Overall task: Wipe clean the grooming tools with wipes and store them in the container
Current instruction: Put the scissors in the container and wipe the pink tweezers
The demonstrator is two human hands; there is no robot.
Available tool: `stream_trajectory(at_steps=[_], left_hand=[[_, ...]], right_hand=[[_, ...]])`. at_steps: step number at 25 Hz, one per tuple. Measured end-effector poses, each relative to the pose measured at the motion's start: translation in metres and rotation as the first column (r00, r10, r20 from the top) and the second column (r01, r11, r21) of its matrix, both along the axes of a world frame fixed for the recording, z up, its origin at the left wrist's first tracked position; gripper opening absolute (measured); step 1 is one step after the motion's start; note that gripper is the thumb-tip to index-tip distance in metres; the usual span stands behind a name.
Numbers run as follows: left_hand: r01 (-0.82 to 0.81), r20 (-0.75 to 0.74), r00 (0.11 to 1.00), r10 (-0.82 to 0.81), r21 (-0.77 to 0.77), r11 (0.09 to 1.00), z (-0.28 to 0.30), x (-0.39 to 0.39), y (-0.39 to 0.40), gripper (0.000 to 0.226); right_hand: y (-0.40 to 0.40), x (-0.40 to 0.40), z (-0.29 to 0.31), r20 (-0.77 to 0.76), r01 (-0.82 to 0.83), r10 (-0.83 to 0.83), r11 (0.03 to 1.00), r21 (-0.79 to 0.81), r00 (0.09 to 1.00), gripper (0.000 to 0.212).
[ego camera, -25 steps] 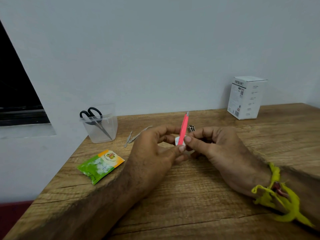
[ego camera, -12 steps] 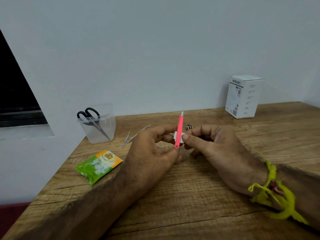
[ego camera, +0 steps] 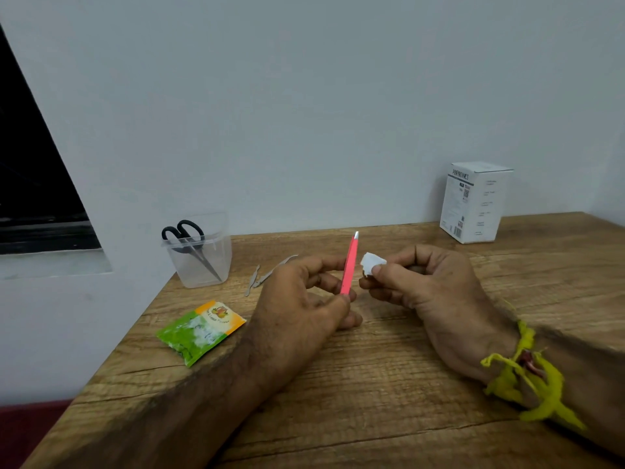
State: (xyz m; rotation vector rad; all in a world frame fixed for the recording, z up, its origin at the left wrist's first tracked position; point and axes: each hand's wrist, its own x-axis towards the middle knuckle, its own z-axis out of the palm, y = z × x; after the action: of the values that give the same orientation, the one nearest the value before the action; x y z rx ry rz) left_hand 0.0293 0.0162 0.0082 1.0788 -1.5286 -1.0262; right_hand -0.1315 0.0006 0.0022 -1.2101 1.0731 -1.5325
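Note:
My left hand (ego camera: pixel 297 309) pinches the lower end of pink tweezers (ego camera: pixel 350 262), which stand nearly upright with the metal tip pointing up. My right hand (ego camera: pixel 426 292) holds a small folded white wipe (ego camera: pixel 371 262) just right of the tweezers, a small gap apart from them. A clear plastic container (ego camera: pixel 199 262) at the back left holds black-handled scissors (ego camera: pixel 189 240). Two thin metal grooming tools (ego camera: pixel 269 274) lie on the table between the container and my left hand.
A green and orange wipe sachet (ego camera: pixel 201 328) lies on the wooden table (ego camera: pixel 372 384) at the left front. A white carton (ego camera: pixel 473 201) stands at the back right by the wall. The table's left edge runs close to the sachet.
My right hand has pulled the wipe off the tweezers and away to the right. The tweezers stay upright in my left hand.

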Motion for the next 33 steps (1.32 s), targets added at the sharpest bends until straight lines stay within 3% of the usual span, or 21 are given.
stream_trajectory(at_steps=[2,4,6,8,13,17,23,27,33], left_hand=[[-0.012,0.011,1.000,0.012,-0.017,1.000,-0.001,0.000,0.000,0.043],[-0.014,0.012,1.000,0.015,-0.021,1.000,-0.002,0.001,-0.001,0.041],[0.004,0.009,1.000,-0.004,-0.003,1.000,-0.003,0.002,-0.002,0.041],[0.033,-0.022,0.999,-0.032,0.024,0.999,-0.003,0.003,-0.003,0.039],[0.059,-0.090,0.994,-0.056,0.031,0.998,0.000,0.003,-0.002,0.039],[0.062,-0.070,0.996,-0.060,0.039,0.997,-0.001,0.003,-0.002,0.039],[0.060,-0.078,0.995,-0.057,0.036,0.998,-0.002,0.003,-0.003,0.035],[0.083,-0.023,0.996,-0.082,0.059,0.995,-0.004,0.002,-0.004,0.036],[0.110,-0.042,0.993,-0.106,0.090,0.990,-0.005,0.003,-0.004,0.033]], right_hand=[[0.000,-0.002,0.000,-0.106,0.045,-0.056,0.994,-0.100,0.993,0.010],[0.003,-0.004,0.001,-0.271,0.080,-0.181,0.935,-0.345,0.945,0.011],[0.003,-0.010,0.001,-0.438,-0.001,-0.369,0.764,-0.645,0.820,0.012],[0.000,-0.012,-0.002,-0.514,-0.141,-0.514,0.600,-0.788,0.687,0.012],[-0.009,-0.010,-0.012,-0.672,-0.332,-0.563,0.593,-0.734,0.482,0.009],[-0.012,-0.014,-0.011,-0.691,-0.382,-0.640,0.578,-0.721,0.335,0.015],[-0.012,-0.013,-0.014,-0.727,-0.426,-0.612,0.595,-0.682,0.310,0.015],[-0.021,-0.018,-0.012,-0.688,-0.310,-0.557,0.625,-0.716,0.466,0.014],[-0.025,-0.015,-0.013,-0.659,-0.267,-0.551,0.627,-0.732,0.512,0.010]])
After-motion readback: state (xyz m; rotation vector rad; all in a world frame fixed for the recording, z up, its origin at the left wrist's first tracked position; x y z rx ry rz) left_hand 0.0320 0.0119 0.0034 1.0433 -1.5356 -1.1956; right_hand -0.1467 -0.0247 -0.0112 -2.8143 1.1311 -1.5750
